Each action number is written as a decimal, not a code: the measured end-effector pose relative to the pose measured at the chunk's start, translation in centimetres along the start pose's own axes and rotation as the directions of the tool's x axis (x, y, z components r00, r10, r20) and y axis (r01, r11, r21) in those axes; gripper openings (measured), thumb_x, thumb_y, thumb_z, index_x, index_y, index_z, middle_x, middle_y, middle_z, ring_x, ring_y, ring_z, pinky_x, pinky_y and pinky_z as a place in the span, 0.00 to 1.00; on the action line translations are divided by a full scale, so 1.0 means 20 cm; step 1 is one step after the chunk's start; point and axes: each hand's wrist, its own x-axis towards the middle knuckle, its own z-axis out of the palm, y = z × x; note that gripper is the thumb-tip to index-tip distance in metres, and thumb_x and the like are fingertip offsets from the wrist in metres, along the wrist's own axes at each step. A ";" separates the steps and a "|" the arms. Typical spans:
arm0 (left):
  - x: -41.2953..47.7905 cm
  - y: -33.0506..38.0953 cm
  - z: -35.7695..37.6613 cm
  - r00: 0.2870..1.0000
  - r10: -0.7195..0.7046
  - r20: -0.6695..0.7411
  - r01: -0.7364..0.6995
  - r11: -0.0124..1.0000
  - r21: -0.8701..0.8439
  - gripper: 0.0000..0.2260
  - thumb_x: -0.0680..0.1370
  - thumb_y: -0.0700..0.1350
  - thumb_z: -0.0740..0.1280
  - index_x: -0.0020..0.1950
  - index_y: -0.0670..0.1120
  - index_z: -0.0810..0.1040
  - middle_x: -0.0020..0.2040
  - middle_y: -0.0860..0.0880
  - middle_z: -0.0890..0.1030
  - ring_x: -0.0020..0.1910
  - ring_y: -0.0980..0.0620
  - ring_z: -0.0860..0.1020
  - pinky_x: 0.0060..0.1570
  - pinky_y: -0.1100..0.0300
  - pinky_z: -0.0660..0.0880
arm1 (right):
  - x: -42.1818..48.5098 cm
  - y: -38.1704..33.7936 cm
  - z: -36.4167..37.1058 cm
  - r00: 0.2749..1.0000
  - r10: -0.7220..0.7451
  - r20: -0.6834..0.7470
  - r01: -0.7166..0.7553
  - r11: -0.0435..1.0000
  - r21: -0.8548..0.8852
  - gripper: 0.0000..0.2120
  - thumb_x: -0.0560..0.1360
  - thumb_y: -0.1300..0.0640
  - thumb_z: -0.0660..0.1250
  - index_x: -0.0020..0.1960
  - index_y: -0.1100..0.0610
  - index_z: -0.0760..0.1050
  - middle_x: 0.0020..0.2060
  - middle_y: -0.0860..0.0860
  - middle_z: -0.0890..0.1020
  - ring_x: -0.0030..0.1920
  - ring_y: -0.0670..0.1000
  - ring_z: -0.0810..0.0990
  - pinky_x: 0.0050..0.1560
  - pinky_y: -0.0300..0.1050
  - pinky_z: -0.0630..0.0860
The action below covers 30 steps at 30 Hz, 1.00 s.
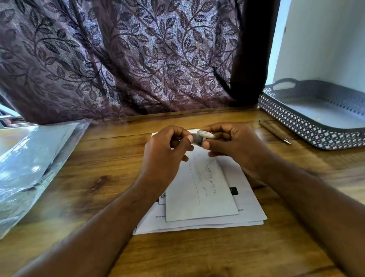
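Observation:
Both hands meet above the middle of the wooden table [94,187]. My left hand [167,152] and my right hand [231,143] pinch between them a small grey and white object [201,137]; what it is cannot be made out. Under the hands lies a white envelope [203,197] with handwriting on it. The envelope rests on a stack of printed white paper sheets [249,207].
A pen [274,132] lies to the right of the papers. Behind it stands a grey perforated tray [306,127] with handles. A clear plastic sleeve [22,171] with papers covers the left side. A dark leaf-patterned curtain [128,55] hangs at the far edge.

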 end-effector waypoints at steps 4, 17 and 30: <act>0.00 -0.01 0.00 1.000 -0.018 0.023 0.019 0.999 -0.046 0.03 0.80 0.40 0.68 0.48 0.47 0.79 0.44 0.52 0.84 0.40 0.57 0.85 0.34 0.65 0.80 | 0.00 0.00 -0.01 0.998 0.059 0.005 -0.059 0.997 0.042 0.16 0.70 0.59 0.77 0.57 0.57 0.81 0.48 0.53 0.87 0.51 0.54 0.86 0.52 0.53 0.84; 0.01 -0.02 0.00 0.999 -0.026 0.021 0.028 0.997 -0.071 0.04 0.80 0.39 0.67 0.48 0.47 0.78 0.43 0.52 0.85 0.40 0.56 0.85 0.35 0.62 0.81 | -0.01 -0.03 -0.02 0.994 0.095 0.049 -0.093 0.995 -0.043 0.16 0.72 0.62 0.76 0.60 0.56 0.82 0.48 0.46 0.86 0.47 0.45 0.84 0.46 0.45 0.83; 0.02 -0.03 -0.02 0.989 -0.144 0.019 0.146 0.981 -0.131 0.02 0.81 0.40 0.68 0.51 0.44 0.80 0.45 0.49 0.86 0.41 0.51 0.86 0.40 0.53 0.83 | 0.04 0.03 -0.17 0.943 0.045 -0.330 -0.186 0.893 -0.409 0.19 0.69 0.53 0.80 0.59 0.51 0.80 0.49 0.46 0.86 0.47 0.47 0.84 0.45 0.48 0.83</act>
